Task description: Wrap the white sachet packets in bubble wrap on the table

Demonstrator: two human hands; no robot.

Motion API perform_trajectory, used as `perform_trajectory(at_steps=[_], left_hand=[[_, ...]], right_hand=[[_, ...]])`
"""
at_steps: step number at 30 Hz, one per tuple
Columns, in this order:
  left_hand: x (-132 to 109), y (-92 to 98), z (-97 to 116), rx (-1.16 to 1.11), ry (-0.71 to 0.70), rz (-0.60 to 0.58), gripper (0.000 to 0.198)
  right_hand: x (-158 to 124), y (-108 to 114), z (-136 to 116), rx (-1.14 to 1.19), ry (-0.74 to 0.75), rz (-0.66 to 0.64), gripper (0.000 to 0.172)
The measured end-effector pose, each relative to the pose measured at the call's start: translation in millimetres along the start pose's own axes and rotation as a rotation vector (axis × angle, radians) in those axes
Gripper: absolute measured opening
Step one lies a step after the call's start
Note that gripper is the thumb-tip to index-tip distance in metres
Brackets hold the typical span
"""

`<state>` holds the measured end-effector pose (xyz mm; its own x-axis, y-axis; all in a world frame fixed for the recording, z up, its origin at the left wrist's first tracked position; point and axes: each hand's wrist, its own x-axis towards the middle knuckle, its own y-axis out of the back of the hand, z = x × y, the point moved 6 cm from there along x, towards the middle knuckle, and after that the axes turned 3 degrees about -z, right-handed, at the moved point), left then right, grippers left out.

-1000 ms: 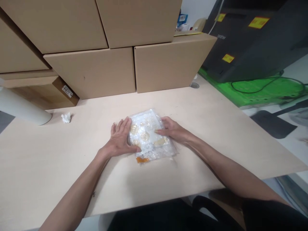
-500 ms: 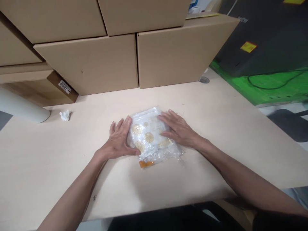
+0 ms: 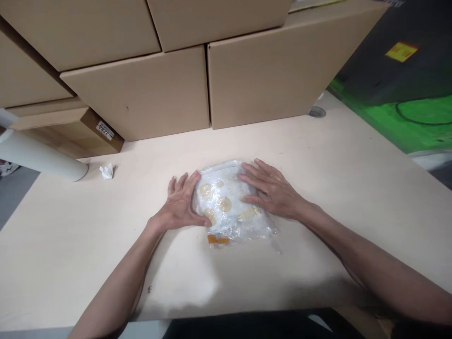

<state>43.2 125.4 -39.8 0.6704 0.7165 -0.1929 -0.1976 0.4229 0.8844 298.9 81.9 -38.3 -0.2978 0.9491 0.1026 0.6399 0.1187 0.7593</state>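
A clear plastic packet (image 3: 229, 200) lies flat on the pale wooden table in front of me. Inside is something white with yellowish round spots; its exact kind I cannot make out. An orange strip (image 3: 218, 239) marks the packet's near edge. Along the packet's left side rests my left hand (image 3: 181, 202), fingers spread, the thumb touching the lower left corner. My right hand (image 3: 270, 188) lies open over the right side, its fingertips on the plastic. Neither hand grips the packet.
Stacked cardboard boxes (image 3: 137, 96) line the back of the table (image 3: 88, 245). To the left are a white roll (image 3: 49, 157), a crumpled white scrap (image 3: 106, 171) and a smaller labelled box (image 3: 70, 132). A dark case with a yellow label (image 3: 401, 52) stands beyond the right edge, by a green surface.
The camera view has shifted, so the scene sits a little farther right. Both hands stay at the packet's sides, and the packet still lies flat.
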Motion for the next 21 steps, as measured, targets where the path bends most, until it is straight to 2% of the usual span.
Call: perform_trajectory(at_steps=[7, 15, 21], left_hand=[[0.9, 0.3, -0.4, -0.038, 0.035, 0.044, 0.14], [-2.9, 2.0, 4.9, -0.068, 0.009, -0.036, 0.141], [-0.6, -3.1, 5.0, -0.038, 0.034, 0.046, 0.142]], right_hand=[[-0.2, -2.6, -2.1, -0.038, -0.012, -0.022, 0.057], [0.7, -4.4, -3.0, -0.084, 0.017, -0.011, 0.059], [-2.7, -7.5, -7.4, -0.081, -0.001, 0.008, 0.061]])
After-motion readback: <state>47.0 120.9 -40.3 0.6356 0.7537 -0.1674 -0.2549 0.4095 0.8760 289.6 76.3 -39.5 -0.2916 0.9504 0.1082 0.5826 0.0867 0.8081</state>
